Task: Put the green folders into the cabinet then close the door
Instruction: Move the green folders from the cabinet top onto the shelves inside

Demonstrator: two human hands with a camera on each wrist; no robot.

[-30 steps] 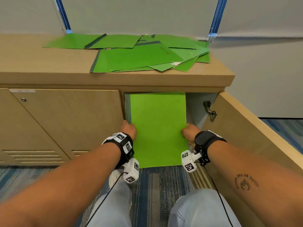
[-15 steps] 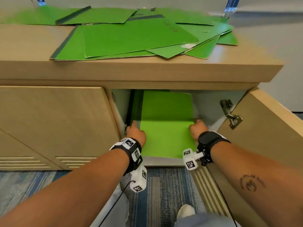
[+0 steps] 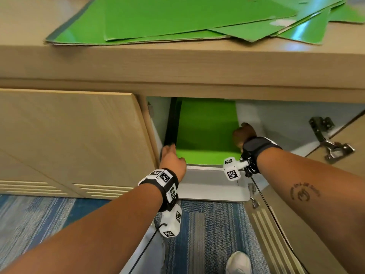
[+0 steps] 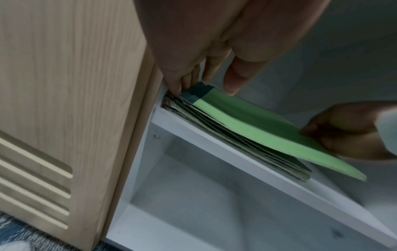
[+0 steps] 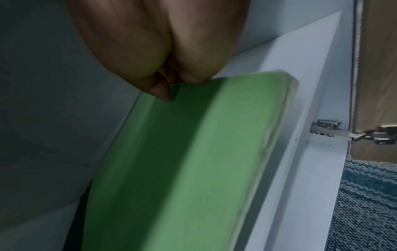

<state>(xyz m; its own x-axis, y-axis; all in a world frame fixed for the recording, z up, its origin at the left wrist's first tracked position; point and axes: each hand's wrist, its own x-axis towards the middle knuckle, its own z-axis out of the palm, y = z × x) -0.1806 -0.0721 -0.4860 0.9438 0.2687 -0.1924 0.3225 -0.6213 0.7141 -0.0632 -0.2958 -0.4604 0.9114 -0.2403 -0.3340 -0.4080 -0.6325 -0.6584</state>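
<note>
Green folder (image 3: 205,133) lying on the stack on the cabinet's white shelf (image 4: 247,163), left hand (image 3: 172,161) with straight fingers touching its dark spine at the shelf's left end, right hand (image 3: 244,135) pinching its right edge, door (image 3: 339,147) open at right

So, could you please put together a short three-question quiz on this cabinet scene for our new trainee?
1. True or false: the cabinet door on the right stands open.
2. Where does the folder stack lie? A) on the carpet B) on the upper white shelf C) on the cabinet's bottom floor
3. Fill in: more green folders lie on the cabinet ____.

Key
1. True: its hinge is exposed.
2. B: the top folder rests on the stack between the left hand and the right hand, which grips its right edge.
3. top.
</note>
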